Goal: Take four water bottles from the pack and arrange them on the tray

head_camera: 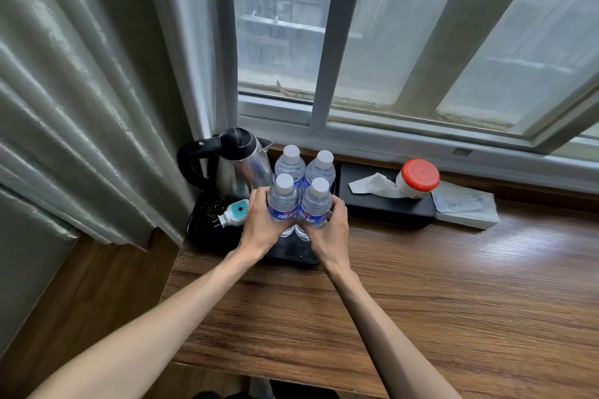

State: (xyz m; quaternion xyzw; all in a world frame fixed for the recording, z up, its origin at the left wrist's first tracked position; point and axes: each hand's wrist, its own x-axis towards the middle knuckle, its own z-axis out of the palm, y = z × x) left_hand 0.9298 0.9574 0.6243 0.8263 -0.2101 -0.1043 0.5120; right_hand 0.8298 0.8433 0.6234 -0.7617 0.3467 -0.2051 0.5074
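Four water bottles (pixel 299 191) stand upright in a tight square on the black tray (pixel 207 236) at the back of the worktop (pixel 421 285). The left hand (pixel 259 220) and right hand (pixel 329 230) cup the two nearer bottles, fingers wrapped around their sides. A kettle (pixel 240 165) stands just left of the left fingers

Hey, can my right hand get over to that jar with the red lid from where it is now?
Probably yes. The right hand is wrapped round the near right bottle, so it must let go first. Then the way across to the red-lidded jar looks clear, over the low black tissue box.
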